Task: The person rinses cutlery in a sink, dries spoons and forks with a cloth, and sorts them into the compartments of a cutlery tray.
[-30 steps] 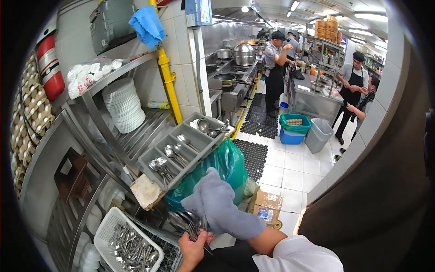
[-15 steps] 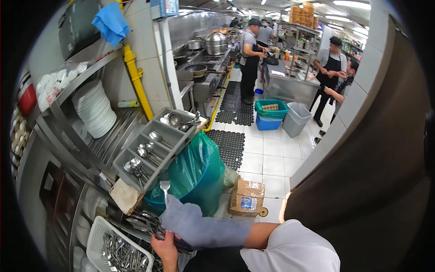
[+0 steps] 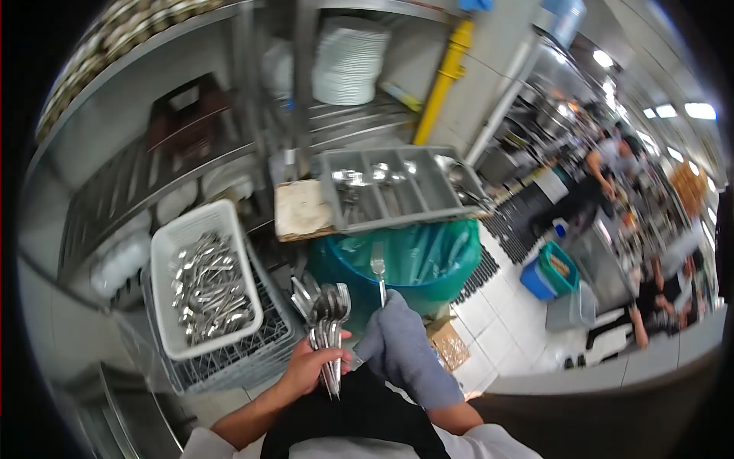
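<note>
My left hand point(image 3: 307, 369) is closed around a bunch of forks and spoons point(image 3: 327, 315), their heads pointing up and away from me. A grey-blue cloth point(image 3: 420, 371) covers my right hand point(image 3: 391, 325) like a mitt, hiding its fingers. Out of the cloth's top stands a single fork point(image 3: 378, 264), tines up, gripped through the fabric. Both hands are close together in front of my black apron point(image 3: 359, 417). To the left, a white basket point(image 3: 159, 260) holds a heap of loose cutlery point(image 3: 210, 287).
A grey divided cutlery tray point(image 3: 359, 222) with sorted utensils rests over a blue bin point(image 3: 336, 268) lined with a green bag point(image 3: 440, 249). Stacked plates point(image 3: 350, 65) stand on the rack behind. Right are a cardboard box point(image 3: 449, 346) and several people farther off.
My view has swung left and down, so the basket and tray appear more central. The cutlery bunch in my left hand now shows clearly; the fork remains in my cloth-covered right hand.
</note>
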Tool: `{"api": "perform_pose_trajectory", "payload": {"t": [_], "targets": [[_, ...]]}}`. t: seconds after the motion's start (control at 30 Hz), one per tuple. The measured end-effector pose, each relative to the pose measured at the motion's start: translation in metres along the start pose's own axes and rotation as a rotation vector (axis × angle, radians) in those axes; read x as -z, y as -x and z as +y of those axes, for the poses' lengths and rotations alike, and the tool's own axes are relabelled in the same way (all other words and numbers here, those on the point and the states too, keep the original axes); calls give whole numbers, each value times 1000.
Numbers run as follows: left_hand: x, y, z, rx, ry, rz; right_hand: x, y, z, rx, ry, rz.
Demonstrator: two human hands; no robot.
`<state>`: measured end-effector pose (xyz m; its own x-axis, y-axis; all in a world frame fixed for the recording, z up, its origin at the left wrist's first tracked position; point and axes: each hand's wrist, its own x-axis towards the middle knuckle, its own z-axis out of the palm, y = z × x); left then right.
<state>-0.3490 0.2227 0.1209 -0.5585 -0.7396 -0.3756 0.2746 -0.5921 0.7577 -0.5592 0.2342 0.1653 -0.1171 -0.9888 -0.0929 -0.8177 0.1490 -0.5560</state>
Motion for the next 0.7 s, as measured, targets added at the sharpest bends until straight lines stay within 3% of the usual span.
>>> {"api": "perform_pose_trajectory", "payload": {"t": [0.13, 0.27, 0.3, 0.37, 0.47, 0.53, 0.57, 0.63, 0.7], "targets": [[-1, 4, -4, 10, -4, 29, -9, -32, -14, 73, 85, 72], [-9, 7, 3, -93, -73, 75, 18, -76, -49, 20, -1294, 54], [-8, 6, 5, -85, -69, 97, 20, -81, -56, 3, -1366, 44], [-2, 0, 8, -165, -157, 100, 26, -82, -69, 83, -1138, 99], [0, -3, 21, -237, -221, 101, 26, -65, -76, 337, -193, 355], [2, -2, 23, -231, -281, 137, 17, -50, -76, 383, 142, 450], [2, -6, 28, -224, -356, 151, 13, -43, -73, 344, 173, 449], [-1, -9, 29, -225, -386, 123, 1, -27, -64, 129, -154, 210], [-4, -7, 27, -213, -373, 114, 6, -13, -55, 220, -449, -65]]}}
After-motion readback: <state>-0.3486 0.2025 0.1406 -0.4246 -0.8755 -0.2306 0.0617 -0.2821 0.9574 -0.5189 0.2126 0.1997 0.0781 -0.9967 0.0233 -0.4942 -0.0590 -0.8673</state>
